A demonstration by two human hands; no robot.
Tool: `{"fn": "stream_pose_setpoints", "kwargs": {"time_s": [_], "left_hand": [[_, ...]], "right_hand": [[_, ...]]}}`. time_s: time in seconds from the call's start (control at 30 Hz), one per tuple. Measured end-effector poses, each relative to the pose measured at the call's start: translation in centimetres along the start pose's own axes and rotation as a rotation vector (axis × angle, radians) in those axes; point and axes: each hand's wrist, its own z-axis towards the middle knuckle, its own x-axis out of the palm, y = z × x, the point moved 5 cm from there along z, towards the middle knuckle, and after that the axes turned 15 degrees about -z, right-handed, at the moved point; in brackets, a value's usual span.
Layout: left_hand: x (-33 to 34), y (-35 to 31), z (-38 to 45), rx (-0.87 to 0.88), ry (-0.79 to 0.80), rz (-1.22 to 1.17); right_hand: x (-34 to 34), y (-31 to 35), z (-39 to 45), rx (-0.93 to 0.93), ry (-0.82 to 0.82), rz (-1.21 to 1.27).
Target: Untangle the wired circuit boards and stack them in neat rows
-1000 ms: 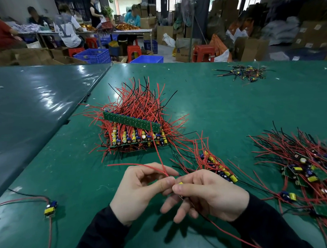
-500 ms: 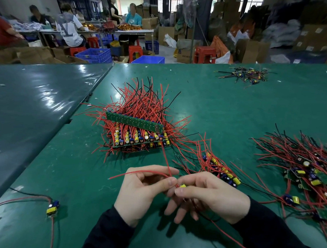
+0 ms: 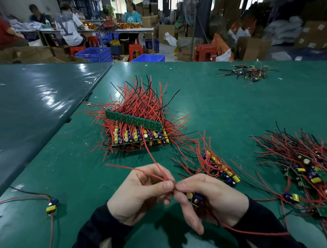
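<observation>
Hands' grips: left hand (image 3: 137, 194) pinches red wires (image 3: 153, 174); right hand (image 3: 212, 199) holds circuit board (image 3: 194, 198); stacked boards (image 3: 138, 134) beyond.

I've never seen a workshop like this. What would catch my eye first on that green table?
Probably the bristling stack of circuit boards at the table's centre, red wires spraying out all round. Nearer, the left hand and right hand meet, pinching red wires from a small board in the right hand's grip. A loose tangled heap sprawls at right.
</observation>
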Motion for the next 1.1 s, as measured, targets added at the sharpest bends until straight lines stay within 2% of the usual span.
{"fn": "stream_pose_setpoints", "kwargs": {"time_s": [0.17, 0.33, 0.53, 0.6, 0.67, 0.77, 0.83, 0.97, 1.1], "left_hand": [[-0.5, -0.5, 0.1, 0.101, -0.108, 0.039], [-1.4, -1.0, 0.3, 0.272, -0.34, 0.311], [-1.9, -0.3, 0.1, 0.314, -0.474, 0.593], [-2.3, -0.4, 0.3, 0.209, -0.487, 0.442], [-2.8, -0.7, 0.4, 0.09, -0.471, 0.157], [-2.4, -1.4, 0.0, -0.005, -0.319, -0.215], [-1.7, -1.5, -0.2, -0.018, -0.22, -0.348], [-1.4, -1.4, -0.1, 0.021, -0.218, -0.33], [-2.0, -2.2, 0.1, 0.228, -0.328, 0.025]], "right_hand": [[-0.3, -0.2, 0.1, 0.017, -0.027, -0.018], [-1.3, -0.9, 0.4, 0.099, -0.223, -0.255], [-0.5, -2.1, 1.2, 0.19, -0.257, -0.354], [-0.5, -1.9, 1.1, 0.184, -0.235, -0.304], [-0.5, -1.7, 1.0, 0.147, -0.203, -0.213], [0.0, -1.0, 0.8, 0.057, -0.107, -0.035], [0.5, -0.8, 0.7, 0.031, -0.039, 0.046], [0.8, -0.6, 0.6, 0.01, 0.015, 0.071], [0.1, -0.6, 0.6, 0.003, -0.077, -0.096]]}}
